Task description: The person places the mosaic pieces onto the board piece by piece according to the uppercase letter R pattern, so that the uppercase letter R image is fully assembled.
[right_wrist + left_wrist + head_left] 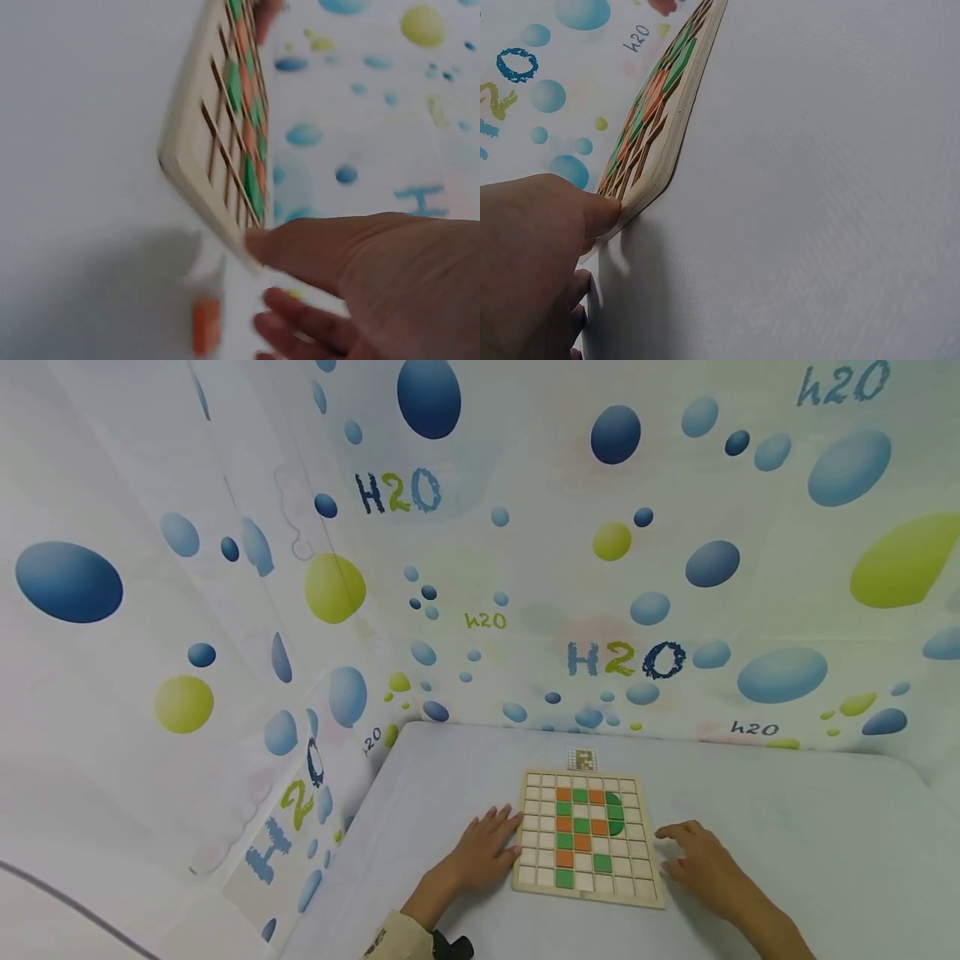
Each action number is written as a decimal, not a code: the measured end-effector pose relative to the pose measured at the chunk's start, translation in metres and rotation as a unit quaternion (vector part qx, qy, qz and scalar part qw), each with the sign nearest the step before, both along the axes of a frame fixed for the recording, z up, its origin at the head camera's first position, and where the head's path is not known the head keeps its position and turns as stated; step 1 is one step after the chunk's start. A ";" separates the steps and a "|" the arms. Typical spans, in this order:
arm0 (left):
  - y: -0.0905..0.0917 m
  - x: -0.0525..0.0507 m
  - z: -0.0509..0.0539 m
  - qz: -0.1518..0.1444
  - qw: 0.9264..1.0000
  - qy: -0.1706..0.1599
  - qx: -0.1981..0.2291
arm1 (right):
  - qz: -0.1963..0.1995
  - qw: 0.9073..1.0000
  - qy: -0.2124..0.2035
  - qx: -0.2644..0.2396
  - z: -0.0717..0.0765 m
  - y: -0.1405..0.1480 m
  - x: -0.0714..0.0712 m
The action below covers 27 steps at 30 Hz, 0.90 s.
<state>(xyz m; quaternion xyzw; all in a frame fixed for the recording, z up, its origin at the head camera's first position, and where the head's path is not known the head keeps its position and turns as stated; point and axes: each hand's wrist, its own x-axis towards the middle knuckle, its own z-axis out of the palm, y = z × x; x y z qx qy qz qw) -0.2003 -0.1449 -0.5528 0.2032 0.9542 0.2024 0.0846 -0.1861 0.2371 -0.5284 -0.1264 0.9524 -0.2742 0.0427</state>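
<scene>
A square wooden grid board (544,783) lies on the white-covered table. Orange and green square tiles and green rounded tiles (615,814) sit in its cells, shaped like a letter P; one green tile (602,863) lies apart at the lower right. My left hand (480,853) rests against the board's left edge, fingers extended, its thumb (604,214) touching the rim. Beside the right edge is my right hand (701,868), fingers loosely bent and holding nothing visible. In the right wrist view its thumb (289,247) is at the rim, and an orange block (206,326) appears apart from the fingers.
A small card (582,759) with a gridded pattern lies just behind the board. White tablecloth (787,810) extends on both sides. Curtain-like walls (517,560) printed with blue and green bubbles stand behind and on the left.
</scene>
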 end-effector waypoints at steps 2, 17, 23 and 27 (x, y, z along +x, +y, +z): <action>0.000 0.000 0.000 0.000 1.000 0.003 -0.003 | -0.002 1.000 -0.025 0.012 0.000 0.017 -0.001; 0.001 0.002 0.003 0.003 1.000 0.003 0.001 | -0.002 0.998 -0.047 -0.043 -0.020 0.037 -0.001; 0.002 0.004 0.003 0.005 1.000 0.002 0.003 | -0.004 0.997 -0.046 -0.054 -0.024 0.035 0.002; 0.002 0.005 0.003 0.006 1.000 0.008 -0.006 | -0.012 0.998 -0.047 -0.047 -0.027 0.032 0.004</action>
